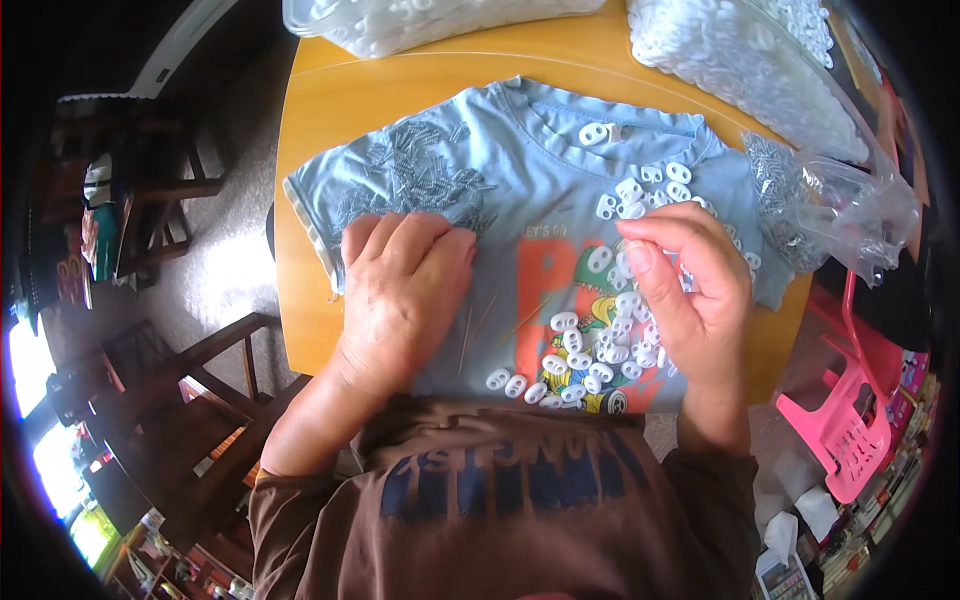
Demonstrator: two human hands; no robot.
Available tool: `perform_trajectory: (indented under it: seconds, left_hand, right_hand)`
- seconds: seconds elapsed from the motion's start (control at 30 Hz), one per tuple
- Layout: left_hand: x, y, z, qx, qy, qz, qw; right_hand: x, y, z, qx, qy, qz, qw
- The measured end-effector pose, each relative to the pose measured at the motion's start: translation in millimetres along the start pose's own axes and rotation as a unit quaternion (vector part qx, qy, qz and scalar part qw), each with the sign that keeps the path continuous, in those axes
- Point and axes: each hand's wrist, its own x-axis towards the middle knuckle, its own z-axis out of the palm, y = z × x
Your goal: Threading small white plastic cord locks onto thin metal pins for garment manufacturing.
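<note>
- A round wooden table with an orange-yellow top (330, 90) fills the middle of the view, with dark wooden chairs (150, 210) on the floor to its left and a pink plastic stool (850, 420) to its right.
- A light blue cotton T-shirt with an orange and green print (520, 170) lies spread flat across the table, neck pointing away from the person.
- Two clear plastic bags stuffed with white parts sit at the far edge: one (400, 20) at top centre, a larger one (760, 60) at top right. A smaller clear bag of small grey metal springs (830, 200) lies just beside the shirt's right sleeve.
- The left hand (400, 290) rests palm down on the shirt, fingers curled loosely, at the near edge of a loose heap of grey metal springs (420, 170); whether it holds anything under the palm cannot be told.
- The right hand (690, 290) hovers over the print, thumb and fingertips pinched narrowly together; what sits in the pinch is hidden.
- Small white plastic two-hole cord stoppers (590, 360) lie scattered over the shirt from the collar down to its hem, thickest under and beside the right hand.
- A few thin straw-coloured sticks (480, 320) lie on the shirt between the hands.
</note>
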Motion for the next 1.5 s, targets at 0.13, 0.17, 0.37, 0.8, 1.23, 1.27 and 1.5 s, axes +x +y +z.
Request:
perform_trajectory:
  seconds: [0.13,0.17,0.37,0.8,1.23,1.27,1.5]
  left_hand:
    - [13,-1,-3,0.044,-0.042,0.056,0.997]
    - [17,0,-5,0.041,-0.044,0.058,0.996]
    - [41,-1,-8,0.134,-0.115,0.141,0.974]
    - [30,-6,-12,-0.078,-0.008,0.007,0.997]
    - [8,-14,-24,-0.667,-0.130,-0.300,0.669]
    - [9,-11,-24,-0.673,-0.123,-0.303,0.663]
    - [0,-12,-20,-0.702,-0.087,-0.277,0.650]
  right_hand:
    - [0,7,-4,0.031,0.008,0.028,0.999]
    - [0,8,-5,0.052,0.020,0.028,0.998]
    - [-3,12,-16,0.117,0.090,0.104,0.984]
    - [1,3,-6,0.104,-0.019,0.042,0.994]
    - [22,-31,48,0.180,-0.115,0.016,0.977]
    - [20,-34,51,0.201,-0.099,0.059,0.973]
    - [25,-34,57,0.184,-0.095,0.088,0.974]
